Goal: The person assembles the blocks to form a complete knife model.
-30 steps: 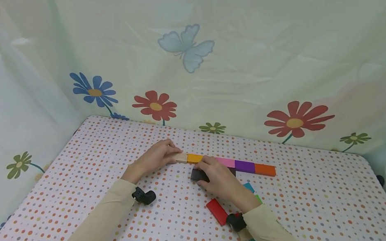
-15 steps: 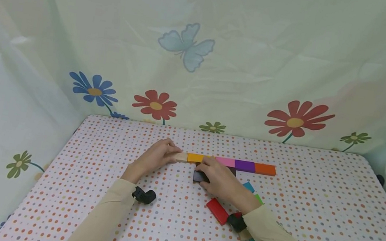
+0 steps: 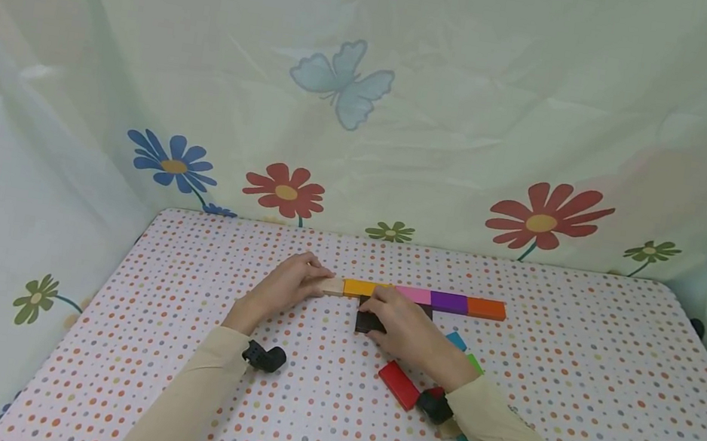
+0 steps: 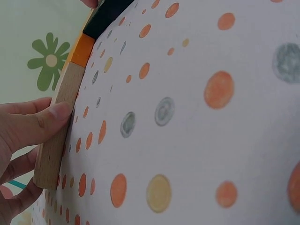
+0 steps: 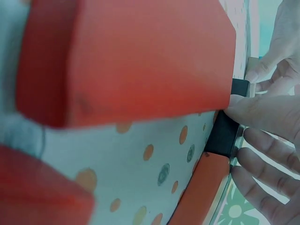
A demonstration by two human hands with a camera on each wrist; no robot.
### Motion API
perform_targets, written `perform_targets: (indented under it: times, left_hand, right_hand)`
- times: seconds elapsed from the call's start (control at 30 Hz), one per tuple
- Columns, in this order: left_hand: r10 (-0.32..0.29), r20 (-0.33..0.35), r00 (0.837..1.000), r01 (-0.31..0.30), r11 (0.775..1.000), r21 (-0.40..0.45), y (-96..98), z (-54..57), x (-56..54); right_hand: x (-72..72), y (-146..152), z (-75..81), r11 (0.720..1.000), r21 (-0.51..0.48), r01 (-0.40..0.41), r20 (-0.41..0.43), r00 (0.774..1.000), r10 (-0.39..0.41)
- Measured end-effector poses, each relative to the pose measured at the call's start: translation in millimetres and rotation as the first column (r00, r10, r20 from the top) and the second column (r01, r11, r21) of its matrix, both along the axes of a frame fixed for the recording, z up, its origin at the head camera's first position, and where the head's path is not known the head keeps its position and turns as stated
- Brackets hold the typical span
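Grip closed on two blocks: left hand pinches the wooden block, right hand the black block just in front of the yellow block, apparently an aligning step, the next move likely requiring a light, square push

wooden block: pale tan, fine grain;
dark block: black;
row blocks: yellow-orange, pink, purple, orange;
loose blocks: red, blue, green, teal;
table: white with orange, grey and yellow dots;
backdrop: pale green, blue butterfly, red and blue flowers;
sleeves: plain beige
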State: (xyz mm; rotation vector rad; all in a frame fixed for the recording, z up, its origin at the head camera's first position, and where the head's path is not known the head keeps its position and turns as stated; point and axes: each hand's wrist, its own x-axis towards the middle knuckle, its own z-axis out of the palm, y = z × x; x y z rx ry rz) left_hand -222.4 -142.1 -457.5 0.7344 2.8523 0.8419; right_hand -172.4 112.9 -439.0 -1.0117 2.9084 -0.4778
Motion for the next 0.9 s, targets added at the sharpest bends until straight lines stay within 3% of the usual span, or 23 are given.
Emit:
perform_targets:
  times: [0.17,0.3,0.53,0.73,0.9]
  left_hand:
    - [0.006,0.007,1.0,-0.006,1.0,-0.003,0.3,0.0,-0.1]
    - [0.006,0.009,1.0,-0.006,1.0,-0.002,0.2,1.1,0.9]
    - [-0.003,-0.001,1.0,0.003,1.0,-0.005,-1.3,2.0,2.1]
    - [0.005,0.002,1.0,-0.005,1.0,-0.007,-0.4,2.1,2.1]
    - [0.008,0.005,1.0,-0.008,1.0,-0.014,0.3,1.3,2.2]
  right_hand:
    - [1.1,1,1.5,1.0,-0.016,0.0,-0.003,1.0,0.0]
    - [3.6,4,7.8,0.997,-0.073,0.029,0.05,0.998,-0.025]
    - [5.0,26,41.1,0.979,-0.198,0.058,0.066,0.997,-0.046]
    - [11.9,58,68.8,0.982,-0.183,0.048,0.07,0.997,-0.036]
    - [23.5,83,72.3,0.993,-0.097,0.068,0.135,0.989,-0.055]
